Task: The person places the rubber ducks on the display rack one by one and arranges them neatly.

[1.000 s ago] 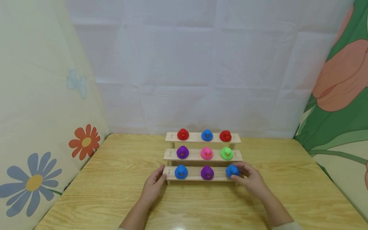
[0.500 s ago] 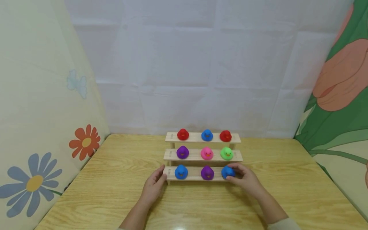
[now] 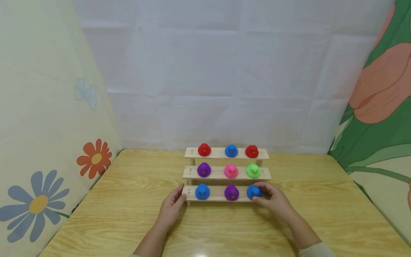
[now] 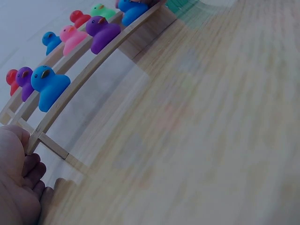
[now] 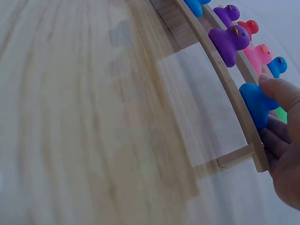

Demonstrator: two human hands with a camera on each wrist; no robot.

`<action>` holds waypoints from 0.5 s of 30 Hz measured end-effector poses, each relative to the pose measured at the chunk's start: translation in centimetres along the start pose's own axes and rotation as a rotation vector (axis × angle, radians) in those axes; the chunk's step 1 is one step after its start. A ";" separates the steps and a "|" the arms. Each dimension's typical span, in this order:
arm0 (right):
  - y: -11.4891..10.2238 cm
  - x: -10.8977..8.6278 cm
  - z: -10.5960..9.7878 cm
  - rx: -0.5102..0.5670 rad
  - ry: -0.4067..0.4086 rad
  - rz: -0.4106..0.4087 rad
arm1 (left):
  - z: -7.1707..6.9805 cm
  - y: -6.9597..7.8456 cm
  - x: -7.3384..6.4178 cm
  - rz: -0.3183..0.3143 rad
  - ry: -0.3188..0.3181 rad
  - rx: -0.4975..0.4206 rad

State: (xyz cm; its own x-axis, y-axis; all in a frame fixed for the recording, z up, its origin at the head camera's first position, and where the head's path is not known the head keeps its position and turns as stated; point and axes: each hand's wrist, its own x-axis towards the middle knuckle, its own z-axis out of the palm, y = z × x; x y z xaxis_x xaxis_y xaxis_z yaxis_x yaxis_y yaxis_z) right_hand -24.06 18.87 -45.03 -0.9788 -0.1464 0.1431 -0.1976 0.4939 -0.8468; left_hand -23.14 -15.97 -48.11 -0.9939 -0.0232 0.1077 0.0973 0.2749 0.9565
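Note:
A three-tier wooden stand (image 3: 216,193) holds rubber ducks in rows. On its front step are a blue duck (image 3: 202,192) at left, a purple duck (image 3: 231,193) in the middle and another blue duck (image 3: 253,192) at right. My right hand (image 3: 277,200) pinches that right-hand duck, thumb in front and fingers behind it; in the right wrist view the thumb presses on this blue duck (image 5: 254,104). My left hand (image 3: 171,207) grips the left end of the front step. In the left wrist view, that hand (image 4: 16,178) has its thumb at the step's end and its fingers curled below.
The middle step bears purple (image 3: 203,170), pink (image 3: 231,171) and green (image 3: 253,171) ducks. On the back step sit a red duck (image 3: 204,150), a blue duck (image 3: 231,151) and another red duck (image 3: 252,151). A white cloth (image 3: 199,71) hangs behind the wooden table (image 3: 135,178).
My right hand has moved slightly left along the front step with the right-hand blue duck, then stayed there. My left hand has not moved.

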 end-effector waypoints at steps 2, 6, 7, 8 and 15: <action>0.0 0.0 0.0 0.000 0.002 -0.002 | 0.0 0.0 0.0 0.001 -0.001 0.000; 0.0 0.0 0.0 0.004 0.007 -0.002 | 0.0 0.0 0.0 0.008 -0.005 0.001; 0.0 0.0 0.0 0.011 0.011 0.000 | 0.0 0.0 0.0 0.011 -0.006 -0.001; 0.0 0.0 0.0 0.016 0.014 0.003 | 0.0 0.0 0.0 0.012 -0.007 0.000; 0.3 -0.2 -0.5 0.073 0.040 0.062 | 0.0 -0.1 0.2 -0.011 0.004 -0.011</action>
